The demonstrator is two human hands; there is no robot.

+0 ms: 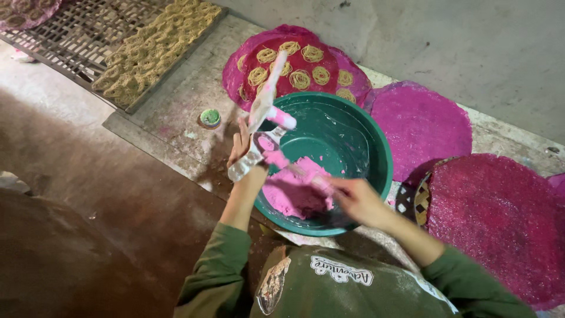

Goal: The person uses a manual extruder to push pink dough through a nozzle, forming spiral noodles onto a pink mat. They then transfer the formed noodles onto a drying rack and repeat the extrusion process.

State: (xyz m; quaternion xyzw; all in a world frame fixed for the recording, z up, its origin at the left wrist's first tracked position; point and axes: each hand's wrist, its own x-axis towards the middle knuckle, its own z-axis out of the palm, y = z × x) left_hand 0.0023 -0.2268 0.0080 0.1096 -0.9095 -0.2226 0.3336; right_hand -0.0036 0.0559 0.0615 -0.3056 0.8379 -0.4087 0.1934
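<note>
1. fingers of your left hand point(240, 148) are wrapped shut around the metal press point(259, 126), a hand tool smeared with pink dough, held just left of frame centre and tilted so its long handle points up toward the top of the frame.
2. fingers of your right hand point(357, 200) are curled around a lump of pink dough point(294, 191); the hand is blurred, so you cannot tell how tight the grip is.
3. that dough lies in the lower left part of the green basin point(347, 132), which sits at the centre of the frame, and your right hand is over the basin's near rim.
4. your green sleeves point(218, 265) come up from the bottom edge.
5. just above the basin, a round pink mat point(235, 68) carries coils of pale noodle strands point(300, 79).
6. to the right, a second pink mat point(421, 126) lies bare, and a darker pink woven tray point(500, 224) fills the lower right.
7. a small green cap point(210, 118) sits on the concrete left of the basin.
8. at the upper left, a dark lattice rack point(76, 35) holds rows of yellowish noodle coils point(156, 47).
</note>
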